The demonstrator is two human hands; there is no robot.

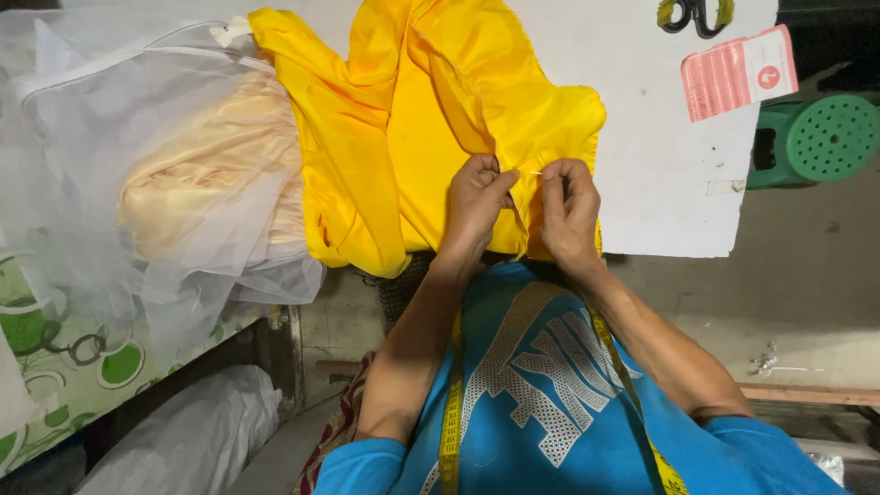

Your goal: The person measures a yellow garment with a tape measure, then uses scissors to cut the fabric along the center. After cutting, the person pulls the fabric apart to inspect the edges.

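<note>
A bright yellow garment (403,119) lies spread over a white work table (660,183). My left hand (477,206) pinches a gathered edge of the yellow fabric near the table's front edge. My right hand (570,209) pinches the same edge just to the right, fingertips almost touching the left hand's. A thin pin or thread seems to run between the fingers; it is too small to tell which. A yellow measuring tape (451,422) hangs around my neck over a blue shirt.
White sheer netting (110,165) covers cream fabric (211,165) at the left. Scissors (694,14) and a pink paper packet (738,71) lie at the table's far right. A green plastic stool (820,137) stands on the floor beyond. A white bag (192,440) sits below left.
</note>
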